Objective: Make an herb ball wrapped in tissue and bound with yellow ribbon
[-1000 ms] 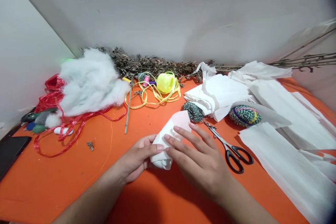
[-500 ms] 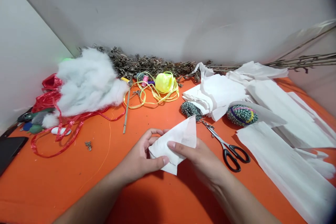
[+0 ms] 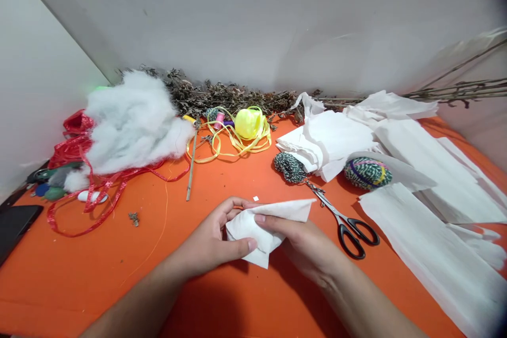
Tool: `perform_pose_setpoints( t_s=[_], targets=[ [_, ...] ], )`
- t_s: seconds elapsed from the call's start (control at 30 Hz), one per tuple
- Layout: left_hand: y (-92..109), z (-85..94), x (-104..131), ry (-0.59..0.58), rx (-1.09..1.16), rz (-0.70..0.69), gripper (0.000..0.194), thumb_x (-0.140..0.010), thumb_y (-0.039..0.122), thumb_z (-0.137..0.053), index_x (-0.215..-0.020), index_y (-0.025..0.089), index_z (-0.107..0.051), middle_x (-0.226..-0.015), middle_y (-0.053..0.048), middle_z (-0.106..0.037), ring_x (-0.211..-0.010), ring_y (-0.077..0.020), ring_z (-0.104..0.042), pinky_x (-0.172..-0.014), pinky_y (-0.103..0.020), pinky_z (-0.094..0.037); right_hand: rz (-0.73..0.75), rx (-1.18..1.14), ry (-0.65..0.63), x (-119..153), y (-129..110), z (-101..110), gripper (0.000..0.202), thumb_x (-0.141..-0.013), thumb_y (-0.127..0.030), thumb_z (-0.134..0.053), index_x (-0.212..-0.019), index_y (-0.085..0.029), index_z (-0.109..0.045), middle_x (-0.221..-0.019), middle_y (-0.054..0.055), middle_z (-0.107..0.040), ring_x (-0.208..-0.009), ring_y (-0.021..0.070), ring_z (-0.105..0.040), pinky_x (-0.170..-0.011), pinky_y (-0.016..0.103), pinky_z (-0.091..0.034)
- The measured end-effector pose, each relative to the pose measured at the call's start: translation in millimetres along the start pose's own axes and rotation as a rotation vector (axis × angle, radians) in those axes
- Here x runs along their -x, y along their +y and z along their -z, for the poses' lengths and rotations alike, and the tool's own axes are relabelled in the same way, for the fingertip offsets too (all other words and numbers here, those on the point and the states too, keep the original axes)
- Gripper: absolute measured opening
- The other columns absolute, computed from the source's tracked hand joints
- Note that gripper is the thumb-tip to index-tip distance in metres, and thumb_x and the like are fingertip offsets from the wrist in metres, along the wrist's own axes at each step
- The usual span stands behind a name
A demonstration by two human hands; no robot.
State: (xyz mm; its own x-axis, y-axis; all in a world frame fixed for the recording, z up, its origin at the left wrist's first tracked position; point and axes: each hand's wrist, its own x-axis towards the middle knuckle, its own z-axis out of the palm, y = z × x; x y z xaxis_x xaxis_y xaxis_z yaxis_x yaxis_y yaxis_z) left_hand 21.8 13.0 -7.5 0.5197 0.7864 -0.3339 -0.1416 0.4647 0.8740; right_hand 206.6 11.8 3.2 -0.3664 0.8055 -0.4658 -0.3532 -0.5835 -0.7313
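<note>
A folded piece of white paper-like sheet is held between both hands above the orange table. My left hand pinches its left side, thumb on top and fingers curled behind. My right hand grips the other side, its thumb pressing the upper middle, with a flap sticking out to the right above the hand. Black-handled scissors lie on the table to the right of my right hand. A dark green and white yarn bundle rests beyond the hands, near the scissors' tips.
White fluffy filling and red ribbon lie at the left. Yellow ribbon sits at the back, before dried plants. White sheets and a wrapped yarn ball are at the right.
The upper right flap of the white sheet has tipped down and to the right over my right hand. A tiny white scrap now shows on the table just beyond the hands.
</note>
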Motion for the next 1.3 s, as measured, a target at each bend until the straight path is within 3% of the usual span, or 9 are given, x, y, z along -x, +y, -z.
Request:
perform_pose_setpoints(
  t_s=[0.17, 0.47, 0.6, 0.8, 0.9, 0.97, 1.07, 1.13, 1.3],
  targets=[
    [-1, -0.2, 0, 0.009, 0.053, 0.083, 0.055, -0.07, 0.033, -0.083, -0.116, 0.02, -0.056, -0.093, -0.004, -0.063, -0.068, -0.0142, -0.061, -0.055, -0.024, -0.052, 0.333, 0.356, -0.103, -4, -1, 7, 0.021, -0.08, -0.036, -0.074, -0.098, -0.027, -0.08, -0.128, 0.009, -0.069, -0.135, 0.0292, -0.049, -0.105, 0.042, -0.044],
    [1, -2.6, -1, 0.109, 0.237, 0.07, 0.037, -0.07, 0.028, -0.084, -0.1, 0.017, -0.065, -0.082, -0.002, -0.065, -0.069, -0.0119, -0.061, -0.062, -0.02, -0.05, 0.952, 1.254, -0.147, 10, -9, 5, 0.044, -0.089, -0.027, -0.064, -0.133, -0.021, -0.06, -0.14, 0.012, -0.059, -0.136, 0.0273, -0.049, -0.11, 0.049, -0.042],
    [0, -0.1, -2, 0.098, 0.356, 0.114, 0.032, -0.076, 0.025, -0.079, -0.104, 0.018, -0.064, -0.087, -0.002, -0.065, -0.07, -0.012, -0.062, -0.062, -0.021, -0.052, 1.036, 1.576, -0.057, 11, -7, 5, 0.048, -0.092, -0.035, -0.061, -0.135, -0.014, -0.057, -0.144, 0.014, -0.055, -0.141, 0.0344, -0.039, -0.107, 0.054, -0.045],
    [-2, -1.9, -2, 0.045, 0.368, 0.133, 0.042, -0.078, 0.032, -0.079, -0.114, 0.019, -0.062, -0.093, -0.004, -0.066, -0.074, -0.012, -0.065, -0.07, -0.024, -0.055, 1.051, 1.763, 0.017, 7, -5, 8, 0.05, -0.091, -0.024, -0.056, -0.141, -0.015, -0.053, -0.154, 0.018, -0.042, -0.145, 0.0406, -0.028, -0.105, 0.06, -0.043],
    [-2, -5.4, -2, 0.109, 0.296, 0.124, 0.038, -0.077, 0.026, -0.08, -0.109, 0.019, -0.063, -0.089, -0.002, -0.066, -0.071, -0.0113, -0.064, -0.066, -0.022, -0.053, 0.984, 1.705, 0.011, 8, -3, 9, 0.053, -0.091, -0.027, -0.058, -0.143, -0.02, -0.05, -0.159, 0.015, -0.033, -0.15, 0.0393, -0.016, -0.11, 0.062, -0.036],
    [-1, -6.9, -2, 0.141, 0.305, 0.092, 0.037, -0.076, 0.023, -0.08, -0.109, 0.019, -0.063, -0.093, -0.003, -0.068, -0.077, -0.0136, -0.066, -0.07, -0.024, -0.053, 0.925, 1.55, 0.019, 8, 0, 8, 0.066, -0.089, -0.048, -0.063, -0.148, -0.026, -0.043, -0.162, 0.013, -0.026, -0.151, 0.0389, -0.011, -0.112, 0.064, -0.031],
    [1, -8.1, 0, 0.212, 0.343, 0.031, 0.046, -0.074, 0.023, -0.081, -0.115, 0.023, -0.061, -0.108, -0.005, -0.069, -0.092, -0.0181, -0.067, -0.077, -0.026, -0.054, 0.794, 1.003, 0.121, 4, 8, 6, 0.1, -0.078, -0.076, -0.056, -0.157, -0.03, -0.015, -0.163, 0.014, -0.022, -0.149, 0.0367, -0.021, -0.11, 0.061, -0.036],
    [2, -9.4, 0, 0.255, 0.36, 0.006, 0.052, -0.071, 0.022, -0.083, -0.117, 0.025, -0.06, -0.112, -0.005, -0.069, -0.096, -0.0195, -0.066, -0.079, -0.027, -0.053, 0.623, 0.578, 0.167, 1, 15, 1, 0.103, -0.08, -0.078, -0.052, -0.158, -0.029, -0.006, -0.159, 0.017, -0.031, -0.143, 0.0339, -0.037, -0.104, 0.053, -0.046],
    [-1, -16.4, -1, 0.271, 0.344, -0.053, 0.058, -0.064, 0.021, -0.087, -0.116, 0.022, -0.061, -0.102, -0.005, -0.071, -0.088, -0.019, -0.065, -0.076, -0.028, -0.052, 0.203, 0.121, 0.112, 1, 23, -17, 0.078, -0.082, -0.059, -0.069, -0.147, -0.024, -0.044, -0.136, 0.013, -0.061, -0.123, 0.0307, -0.059, -0.1, 0.045, -0.05]
  ],
)
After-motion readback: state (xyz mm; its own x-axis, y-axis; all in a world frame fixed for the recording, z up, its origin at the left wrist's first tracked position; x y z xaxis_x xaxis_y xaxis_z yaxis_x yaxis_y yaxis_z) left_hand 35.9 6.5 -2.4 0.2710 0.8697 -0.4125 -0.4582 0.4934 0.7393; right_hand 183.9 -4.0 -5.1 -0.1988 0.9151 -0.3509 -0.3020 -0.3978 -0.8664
